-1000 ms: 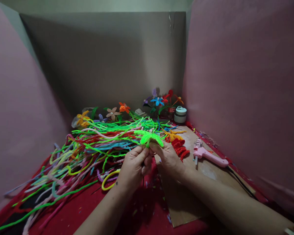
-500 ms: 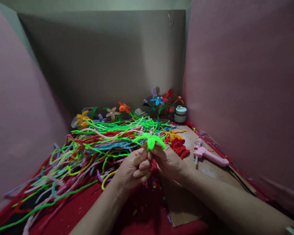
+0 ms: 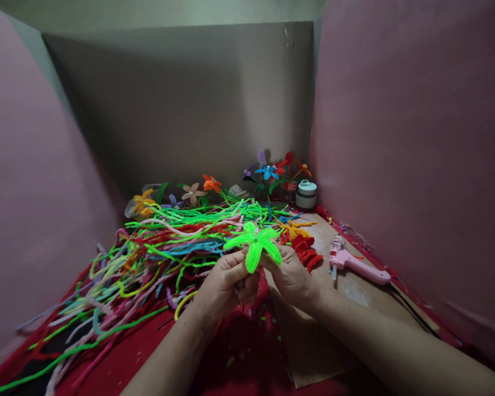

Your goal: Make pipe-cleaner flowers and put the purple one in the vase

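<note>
A bright green pipe-cleaner flower (image 3: 254, 243) with several looped petals faces me at the centre, between both hands. My left hand (image 3: 231, 278) is closed beneath it on the left, fingers curled at the flower's underside. From the right, my right hand (image 3: 291, 275) pinches near the lower right petals. The flower's back and whatever the fingertips grip there are hidden. Just beyond lies a big heap of many-coloured pipe cleaners (image 3: 181, 231). Folded red pipe-cleaner pieces (image 3: 307, 252) rest beside my right hand, with orange ones (image 3: 297, 228) behind them.
A pink glue gun (image 3: 357, 264) with a black cord lies on a brown board (image 3: 325, 352) at the right. Finished pipe-cleaner flowers (image 3: 268, 172) stand at the back beside a lidded jar (image 3: 306, 194). Red cloth (image 3: 148, 352) covers the surface; pink walls rise on both sides.
The green flower has tipped toward me, so its petals now show face-on and spread. Both hands stay on it, fingers slightly shifted. The whole view has moved a little.
</note>
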Tool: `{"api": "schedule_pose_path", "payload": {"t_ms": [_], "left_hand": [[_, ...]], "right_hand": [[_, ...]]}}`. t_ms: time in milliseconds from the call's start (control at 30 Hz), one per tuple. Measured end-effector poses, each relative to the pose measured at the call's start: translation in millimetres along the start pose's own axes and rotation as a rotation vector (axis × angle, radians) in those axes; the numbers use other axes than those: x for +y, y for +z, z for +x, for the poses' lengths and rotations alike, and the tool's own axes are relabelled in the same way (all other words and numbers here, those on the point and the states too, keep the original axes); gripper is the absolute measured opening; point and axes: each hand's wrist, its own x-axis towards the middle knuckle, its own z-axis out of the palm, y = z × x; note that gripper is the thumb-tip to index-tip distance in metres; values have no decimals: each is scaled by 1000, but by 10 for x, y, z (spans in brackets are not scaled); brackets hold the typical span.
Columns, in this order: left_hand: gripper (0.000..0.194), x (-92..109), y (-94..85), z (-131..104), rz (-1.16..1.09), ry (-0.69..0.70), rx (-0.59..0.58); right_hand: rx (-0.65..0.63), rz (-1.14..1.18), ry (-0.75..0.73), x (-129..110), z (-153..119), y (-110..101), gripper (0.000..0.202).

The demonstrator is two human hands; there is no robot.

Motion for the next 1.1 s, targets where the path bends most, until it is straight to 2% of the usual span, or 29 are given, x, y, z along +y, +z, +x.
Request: {"api": "schedule_pose_path", "payload": {"t_ms": [233,367,467,633,733,833,967,1033,1100], "left_hand": [[17,-19,-37,13,58,37,28],[19,-20,-57,21,85,52,33],[24,1,-34,13,99,45,71],[23,61,54,-8,140,49,155],[18,107,48,-29,242,84,144],[22,170,-22,-46,432,117,178],[19,231,-119,-31,616,285,375],[22,233,-131,-21,704,433,490],[33,226,-113,-28,868,606,568]], "right_hand": [[-33,-51,-51,-32,-1,11,29],[-88,7,-9,-46,-14,36,31],[-96,35,0,-89,-24,60,27],[-87,-36,-94,-183,-20,83,27],[-126,-41,-99,-216,-11,75,28],[-111,-42,-122,-180,6,29,29],[-74,0,-88,-49,30,-45,29],[-113,63,-35,1,29,-55,27],[-166,109,8,19,18,-46,27]]}}
